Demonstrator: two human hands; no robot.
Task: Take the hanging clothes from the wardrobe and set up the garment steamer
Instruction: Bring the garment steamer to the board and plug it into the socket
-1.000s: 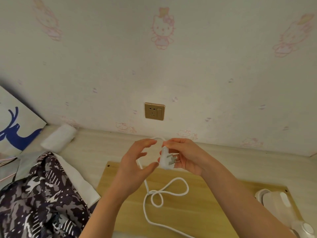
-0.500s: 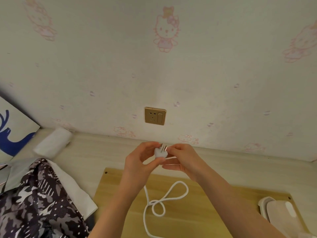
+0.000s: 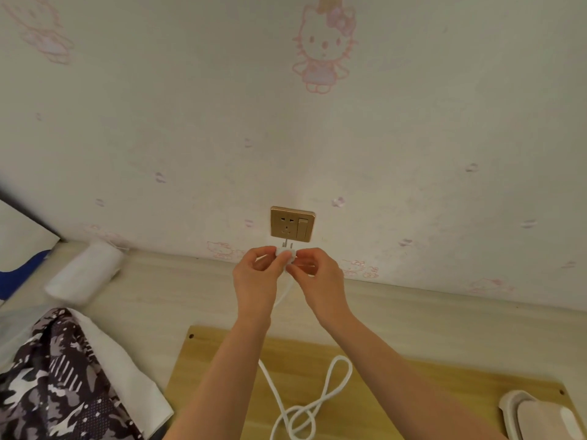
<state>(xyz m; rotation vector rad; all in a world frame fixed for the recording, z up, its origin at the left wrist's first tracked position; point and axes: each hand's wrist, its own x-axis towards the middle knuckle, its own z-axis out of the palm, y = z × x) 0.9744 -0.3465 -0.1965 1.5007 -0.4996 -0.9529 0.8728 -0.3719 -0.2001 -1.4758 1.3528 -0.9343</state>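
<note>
Nearest me, at the bottom of the frame, my two bare forearms rise from the lower edge and converge toward the middle. Under them lies a light wooden board (image 3: 222,376) with small holes at its corners. On it, at lower centre, the white cord (image 3: 317,404) lies in a loose figure-eight loop. One strand of it climbs away beside my left forearm, which hides part of it.

In the lower right corner the garment steamer (image 3: 540,417) rests on the board, pale and rounded, cut off by the frame edge. In the lower left a patterned garment (image 3: 47,392) in dark camouflage lies crumpled on a white cloth (image 3: 127,376), just beside the board.

Farther up, at the centre of the frame, my left grip (image 3: 254,277) and right grip (image 3: 320,277) meet on the white plug (image 3: 286,254). Each pinches it with thumb and fingertips from its own side, the other fingers curled in. Both wrists are tilted up and both are clear of the pale wooden surface (image 3: 444,312) below. The plug's metal prongs point upward.

To the left, a white towel roll (image 3: 85,271) lies on that surface against the wall (image 3: 158,122), and a blue-and-white panel (image 3: 19,265) leans at the left edge.

Just above the plug, the gold socket (image 3: 291,223) sits low on the wall with a switch on its right half. The prong tips reach its lower edge; whether they touch it I cannot tell. Nothing stands between plug and socket. Higher up, a pink cat figure (image 3: 324,49) marks the wallpaper.
</note>
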